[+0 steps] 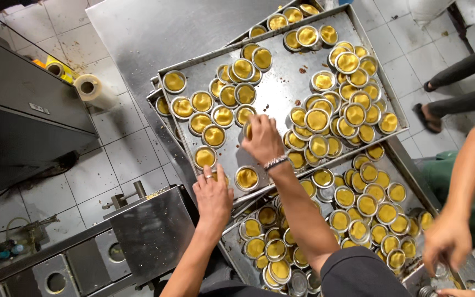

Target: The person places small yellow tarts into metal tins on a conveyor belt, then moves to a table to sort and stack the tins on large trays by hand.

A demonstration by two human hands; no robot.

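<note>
Right hand (262,140) holds a round tart tin (247,131) tilted on edge over the tray (270,99)

The scene is lit evenly from overhead by bright, slightly warm indoor light. Broad glare is thrown off the steel tray (281,93) and the metal table (155,27) behind it. Soft, short shadows are cast beneath the right hand (262,140). A co-worker's hand (446,242) at the lower right is smeared by motion blur, and straight lines are bent near the edges.
</note>
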